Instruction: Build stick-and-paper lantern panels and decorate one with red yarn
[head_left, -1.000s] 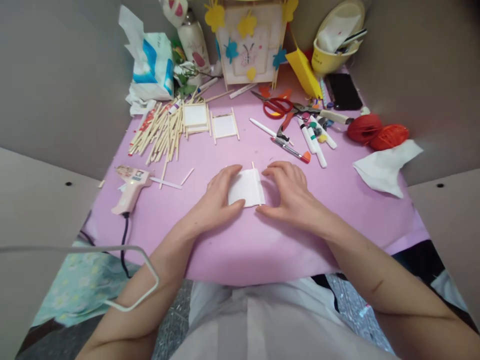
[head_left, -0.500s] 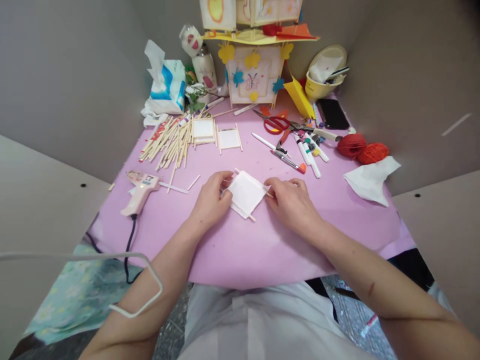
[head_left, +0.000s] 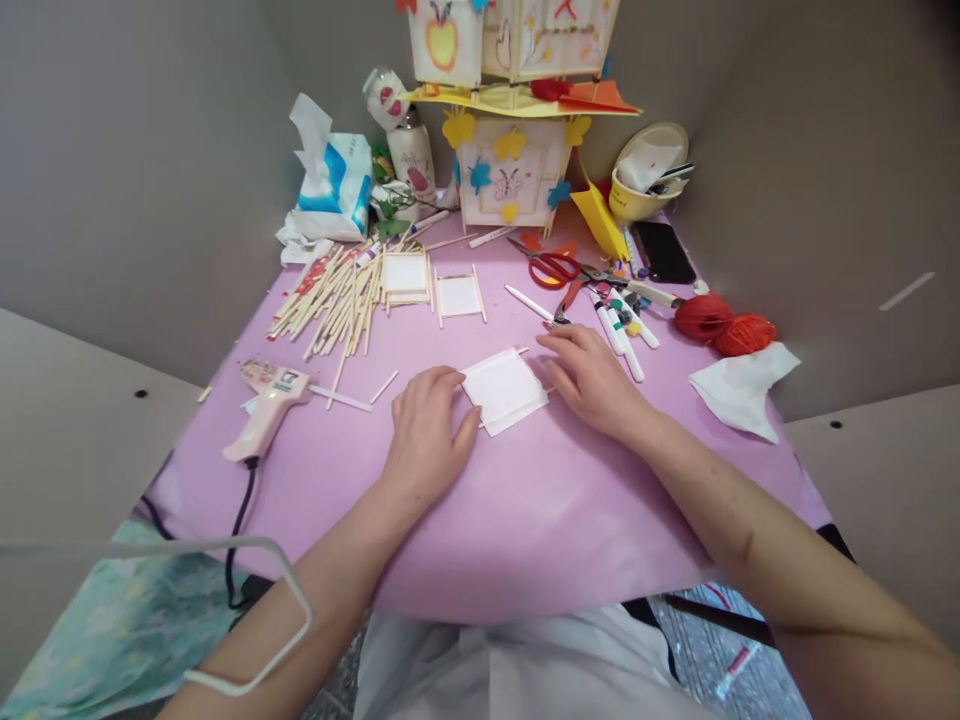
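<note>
A small stick frame [head_left: 506,390] covered with white paper lies on the pink-covered table, its stick ends poking past the corners. My left hand [head_left: 429,430] is at its left side, index finger by the upper left corner and thumb by the lower left one, the edge between them. My right hand [head_left: 592,375] is close to the right side, its fingers apart and the thumb near a protruding stick end. Whether the right fingertips touch the frame is hard to see. Two similar paper-covered frames, one a stacked-looking frame [head_left: 406,275] and one single frame [head_left: 459,295], lie farther back.
At left are a glue gun [head_left: 270,400] with its cord and a pile of wooden sticks [head_left: 337,300]. A decorated paper lantern [head_left: 514,170] stands at the back. Scissors [head_left: 553,268], markers [head_left: 619,335], red yarn [head_left: 724,322] and a tissue [head_left: 750,385] lie to the right.
The frame has turned on the table, from standing cornerwise to lying more squarely. My right hand has shifted up and its fingers have spread; the left hand remains beside the frame.
</note>
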